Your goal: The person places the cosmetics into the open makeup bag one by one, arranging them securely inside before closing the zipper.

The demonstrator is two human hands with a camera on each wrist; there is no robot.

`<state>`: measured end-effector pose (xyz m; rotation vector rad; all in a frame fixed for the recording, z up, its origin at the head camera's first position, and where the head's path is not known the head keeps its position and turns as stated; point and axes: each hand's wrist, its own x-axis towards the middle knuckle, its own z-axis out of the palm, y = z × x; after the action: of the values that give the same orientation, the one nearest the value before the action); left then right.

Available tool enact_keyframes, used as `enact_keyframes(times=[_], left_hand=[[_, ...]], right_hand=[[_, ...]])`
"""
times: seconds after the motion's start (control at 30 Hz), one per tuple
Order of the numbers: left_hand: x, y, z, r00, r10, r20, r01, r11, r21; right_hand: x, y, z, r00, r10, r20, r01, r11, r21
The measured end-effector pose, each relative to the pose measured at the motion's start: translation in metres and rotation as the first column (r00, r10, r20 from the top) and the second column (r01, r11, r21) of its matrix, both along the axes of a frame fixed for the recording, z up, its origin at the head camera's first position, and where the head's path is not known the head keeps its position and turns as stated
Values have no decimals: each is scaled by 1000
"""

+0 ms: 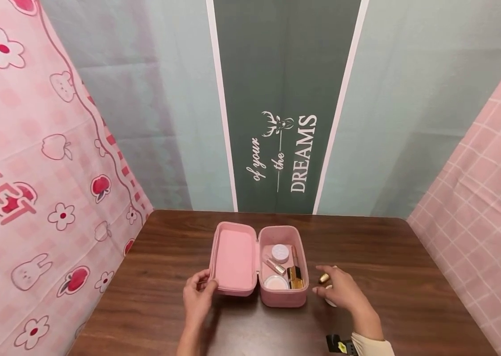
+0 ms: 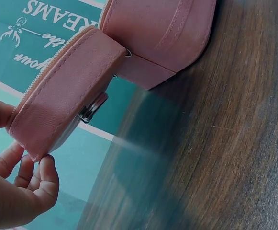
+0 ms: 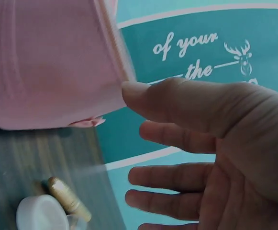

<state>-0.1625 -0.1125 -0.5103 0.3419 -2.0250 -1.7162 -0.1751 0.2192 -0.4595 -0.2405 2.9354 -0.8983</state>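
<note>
A pink zip-up cosmetic case (image 1: 283, 298) lies unfolded on the table, its lid (image 1: 234, 257) to the left. My left hand (image 1: 198, 299) grips the lid's near-left corner, thumb and fingers on its edge. In the left wrist view the lid (image 2: 67, 91) is tilted off the table. My right hand (image 1: 344, 291) is just right of the case, fingers spread and holding nothing. Under it lie a gold tube (image 3: 68, 197) and a white round jar (image 3: 40, 213). Inside the case are a white round container (image 1: 280, 253), a lipstick (image 1: 276, 267), a pale compact (image 1: 276, 283) and black-and-gold items (image 1: 295, 278).
The brown wooden table (image 1: 175, 247) extends around the case. A grey-green printed curtain (image 1: 290, 74) hangs behind it. Pink patterned cloth (image 1: 77, 173) borders the left side, and pink checked cloth (image 1: 477, 198) the right.
</note>
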Motion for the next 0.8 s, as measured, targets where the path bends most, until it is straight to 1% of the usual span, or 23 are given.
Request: enact_keyframes(times=[0.1,0.27,0.43,0.53,0.63,0.73,0.8], left_hand=[[-1,-3,2,1000,4,11,-4,1000,-8],[-2,-5,3,1000,7,-1,-7,1000,-21],[-3,-5,3,1000,8,1,-8,1000,-6],[-3,-5,2,1000,-3,11,3,1000,6],[-2,-5,1,1000,-10,16,10,1000,13],[-1,-4,0,1000,-11,18,10,1000,10],[0,-4,2,1000,-11,20,11,1000,3]], right_hand=[[0,2,-6,1000,-14,-12,14,1000,-22],[1,11,-20,996,-25,-87,21,999,-48],[1,24,-36,986,-77,-146,60,991,-118],[3,30,-46,973,-113,-199,79,982,-171],[7,33,-56,955,-151,-256,91,969,-230],[15,31,-65,939,-184,-290,95,951,-295],[19,29,-70,932,-204,-299,103,942,-320]])
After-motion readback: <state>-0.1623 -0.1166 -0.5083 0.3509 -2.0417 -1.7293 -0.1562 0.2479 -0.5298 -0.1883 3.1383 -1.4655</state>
